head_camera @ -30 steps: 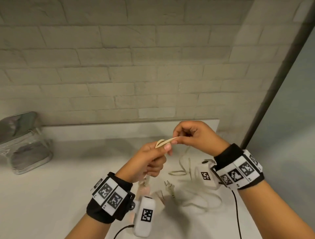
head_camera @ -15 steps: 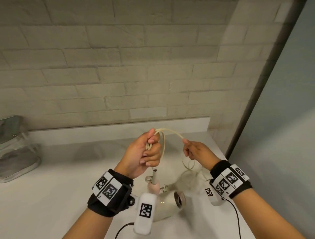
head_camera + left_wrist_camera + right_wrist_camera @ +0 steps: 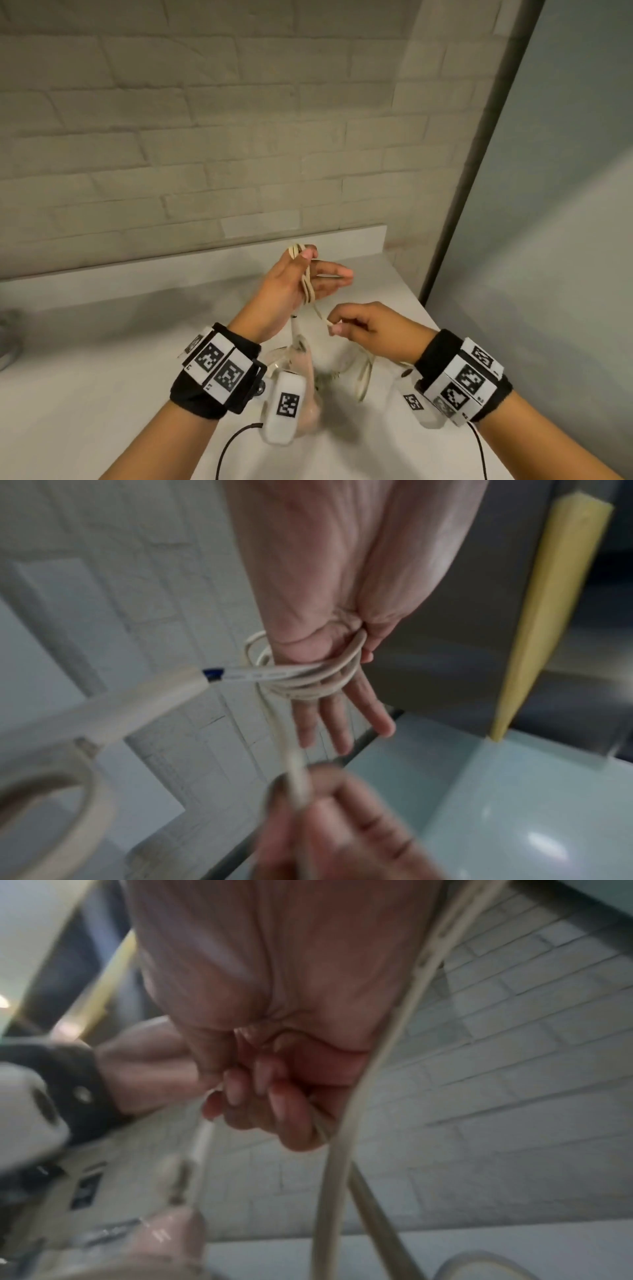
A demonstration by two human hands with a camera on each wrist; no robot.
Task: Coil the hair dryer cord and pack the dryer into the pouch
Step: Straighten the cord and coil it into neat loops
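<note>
— Left hand (image 3: pixel 294 286), was it gripping the cord (image 3: pixel 308 685) just then?

— Not with the fingers; half a second before they had been curled round the loops, but now they were spread, and the coils hung across my palm, caught under the thumb. My right hand (image 3: pixel 363 327) had dropped lower and pinched the free run of cord between thumb and fingertip.

— So another turn had gone on?

— It seemed so. Plenty of slack still trailed toward the counter (image 3: pixel 102 377), so the coiling looked unfinished.

— And the dryer (image 3: pixel 305 363)?

— Dangling below my left wrist, over the counter, blurred. No pouch showed in any view.
</note>
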